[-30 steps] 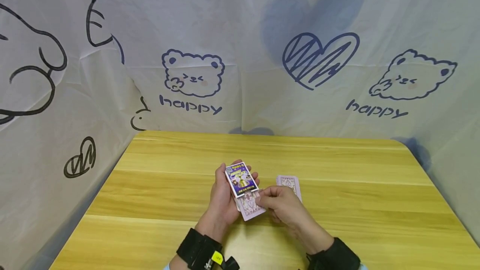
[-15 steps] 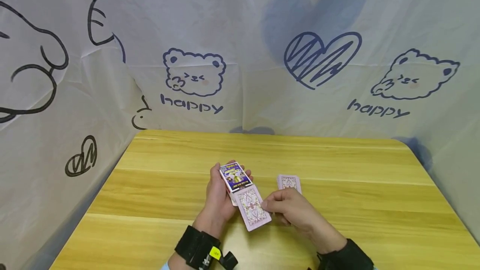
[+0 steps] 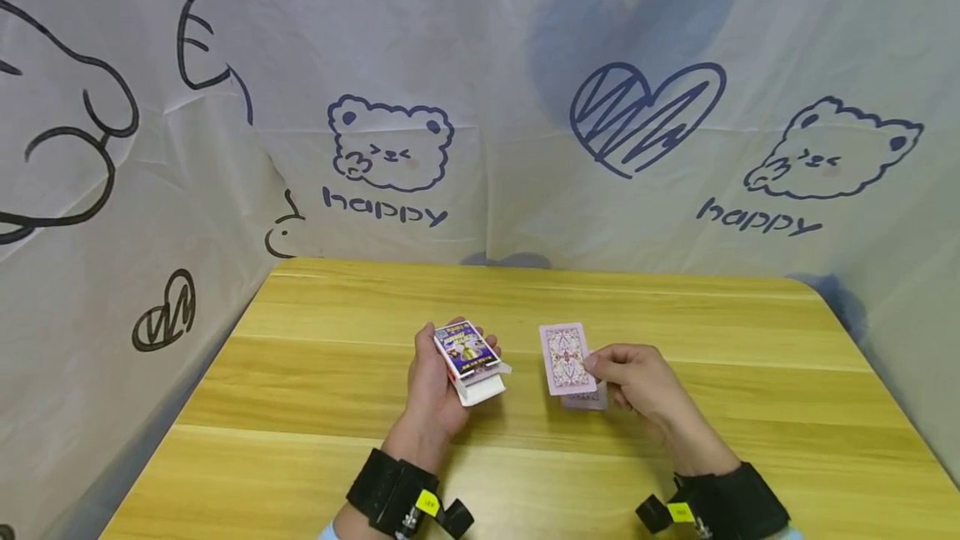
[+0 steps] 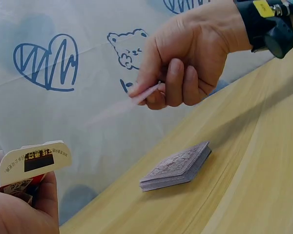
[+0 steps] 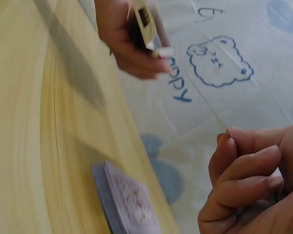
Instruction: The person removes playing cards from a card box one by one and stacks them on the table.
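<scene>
My left hand [image 3: 433, 382] grips a purple playing-card box [image 3: 467, 350] from beneath and along its side. The box's flap [image 4: 36, 163] hangs open at the end facing me. Between thumb and forefinger, my right hand [image 3: 636, 377] pinches a single playing card [image 3: 567, 359] by its edge, patterned pink back upward. Seen from the right wrist, that card [image 5: 205, 100] shows as a thin line. Below it a squared deck of cards [image 4: 176, 167] lies on the table, backs up; in the head view the held card covers most of the deck.
The wooden table [image 3: 360, 307] runs back to a white cloth [image 3: 510, 190] with drawn bears and hearts, which also hangs along both sides. Black straps with small cameras [image 3: 731, 502] sit on both wrists.
My right hand has drawn the card out of the box and carried it right and away from me, over the deck. My left hand has shifted slightly left with the box.
</scene>
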{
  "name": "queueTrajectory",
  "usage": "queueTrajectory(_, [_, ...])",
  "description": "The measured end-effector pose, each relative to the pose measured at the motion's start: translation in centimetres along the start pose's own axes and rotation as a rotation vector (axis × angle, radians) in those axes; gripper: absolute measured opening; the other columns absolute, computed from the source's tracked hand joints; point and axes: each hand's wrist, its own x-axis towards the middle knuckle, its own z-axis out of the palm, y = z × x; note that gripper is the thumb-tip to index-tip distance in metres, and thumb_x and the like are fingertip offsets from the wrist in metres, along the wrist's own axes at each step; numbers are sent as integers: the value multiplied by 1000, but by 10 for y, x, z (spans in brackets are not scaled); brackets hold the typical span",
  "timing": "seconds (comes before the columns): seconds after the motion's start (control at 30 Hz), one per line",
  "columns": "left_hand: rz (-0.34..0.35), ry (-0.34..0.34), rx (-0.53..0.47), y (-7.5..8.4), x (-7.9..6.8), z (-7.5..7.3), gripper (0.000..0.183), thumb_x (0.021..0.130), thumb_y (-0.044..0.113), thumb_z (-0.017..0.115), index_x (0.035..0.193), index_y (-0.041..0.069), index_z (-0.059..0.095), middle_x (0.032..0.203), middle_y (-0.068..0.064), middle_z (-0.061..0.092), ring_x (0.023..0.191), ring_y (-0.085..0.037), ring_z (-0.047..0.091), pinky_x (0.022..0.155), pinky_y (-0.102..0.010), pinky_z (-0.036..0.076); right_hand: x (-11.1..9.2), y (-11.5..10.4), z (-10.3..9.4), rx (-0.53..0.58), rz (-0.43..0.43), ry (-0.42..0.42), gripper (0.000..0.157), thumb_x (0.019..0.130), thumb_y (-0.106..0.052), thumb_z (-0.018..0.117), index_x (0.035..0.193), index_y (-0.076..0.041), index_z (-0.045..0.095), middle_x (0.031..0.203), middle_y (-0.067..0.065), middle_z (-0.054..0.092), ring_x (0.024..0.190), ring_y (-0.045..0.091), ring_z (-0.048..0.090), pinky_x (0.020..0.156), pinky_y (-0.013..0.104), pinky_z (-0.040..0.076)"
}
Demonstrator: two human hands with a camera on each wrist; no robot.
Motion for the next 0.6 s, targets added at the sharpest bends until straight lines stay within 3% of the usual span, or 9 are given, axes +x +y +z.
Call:
queueTrajectory(0.07, [1,-2,8,0,-1,1,54,101,55,26,137,16,39,133,-16,45,110,-29,60,100,-48,47,2,3,-3,-12,10,44,26,92,-20,65,97,5,67,74,3,59,47,10,37,42,24,32])
queueTrajectory(0.27, [2,-13,12,1,-3,3,54,101,54,26,136,17,42,137,-17,43,113,-30,58,101,-49,46,9,13,-11,-39,48,133,22,91,-16,64,98,4,65,83,7,58,53,11,40,45,24,35])
queueTrajectory(0.6, [-8,-30,18,2,-5,4,54,102,55,26,138,17,41,134,-16,46,110,-28,60,101,-49,46,19,23,-17,-146,109,161,21,92,-15,62,98,5,66,84,9,60,56,14,46,47,27,41])
